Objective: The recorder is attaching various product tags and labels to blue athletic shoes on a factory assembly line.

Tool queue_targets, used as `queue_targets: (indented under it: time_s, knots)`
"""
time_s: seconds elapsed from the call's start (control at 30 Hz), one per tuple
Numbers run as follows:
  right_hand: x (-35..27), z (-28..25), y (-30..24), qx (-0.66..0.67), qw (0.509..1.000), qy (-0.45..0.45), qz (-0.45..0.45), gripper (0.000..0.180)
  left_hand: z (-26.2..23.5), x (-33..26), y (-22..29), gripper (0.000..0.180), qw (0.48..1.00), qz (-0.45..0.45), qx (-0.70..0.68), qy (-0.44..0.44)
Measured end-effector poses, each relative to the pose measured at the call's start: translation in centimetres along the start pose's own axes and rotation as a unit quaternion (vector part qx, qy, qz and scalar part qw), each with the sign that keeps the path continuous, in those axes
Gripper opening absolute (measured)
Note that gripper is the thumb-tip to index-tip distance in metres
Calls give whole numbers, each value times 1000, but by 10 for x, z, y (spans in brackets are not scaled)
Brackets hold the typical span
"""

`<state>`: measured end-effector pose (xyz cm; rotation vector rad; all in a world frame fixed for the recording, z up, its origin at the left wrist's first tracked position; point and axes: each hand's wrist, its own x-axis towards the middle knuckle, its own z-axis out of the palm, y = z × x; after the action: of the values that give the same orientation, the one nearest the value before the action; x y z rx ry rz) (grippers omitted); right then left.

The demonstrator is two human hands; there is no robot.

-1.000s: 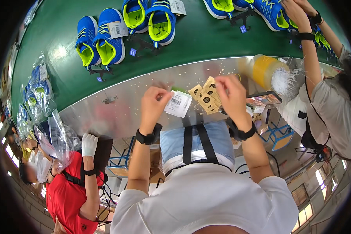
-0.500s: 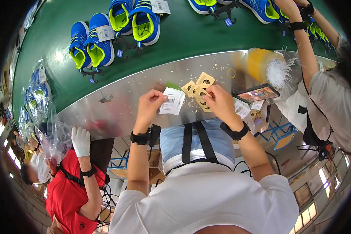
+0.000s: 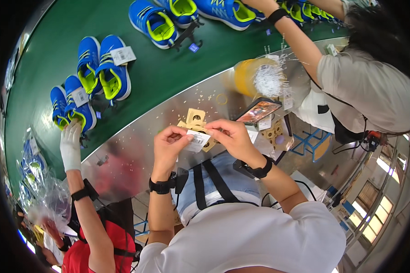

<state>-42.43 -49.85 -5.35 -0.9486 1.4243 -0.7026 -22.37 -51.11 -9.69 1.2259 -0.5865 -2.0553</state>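
Note:
My left hand (image 3: 170, 146) is closed in a pinch on a white printed tag (image 3: 197, 141), held up over the metal ledge. The fingers of my right hand (image 3: 232, 138) pinch together at the tag's upper right corner; whatever lies between those fingertips is too small to make out. Just beyond both hands, several tan cards with dark round spots (image 3: 196, 116) lie overlapped on the ledge, partly hidden by my fingers and the tag.
A green belt (image 3: 155, 68) carries blue-and-lime shoes (image 3: 114, 75) past the metal ledge (image 3: 136, 136). A yellow tub of white plastic fasteners (image 3: 246, 78) and a phone (image 3: 261, 110) stand to the right. A co-worker's gloved hand (image 3: 71, 145) touches shoes on the left; another co-worker reaches in at right.
My hands have come together at one white tag; before, the left held a stack of tags and the right touched the tan cards. The left co-worker's gloved hand has reached the shoes.

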Motion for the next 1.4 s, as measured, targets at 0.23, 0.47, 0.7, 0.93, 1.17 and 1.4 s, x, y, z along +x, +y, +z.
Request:
queue_targets:
  time_s: [0.23,0.47,0.7,0.93,1.17,1.4]
  knots:
    - [3,-45,-40,-131,945,151,-257,12,42,25,18,14,998,53,-40,-6]
    - [33,-103,-67,141,871,410,-231,24,94,58,45,13,934,279,197,-103]
    - [42,-136,-69,-90,886,376,-258,13,173,100,67,8,879,376,214,-202]
    - [-5,-147,-129,43,739,488,-463,4,207,130,58,8,893,270,235,-273]
    - [-22,-119,-118,-160,863,392,-275,16,162,96,67,12,964,237,-45,-110]
    - [30,-65,-94,-171,938,208,-217,35,138,76,66,21,974,202,-102,2]
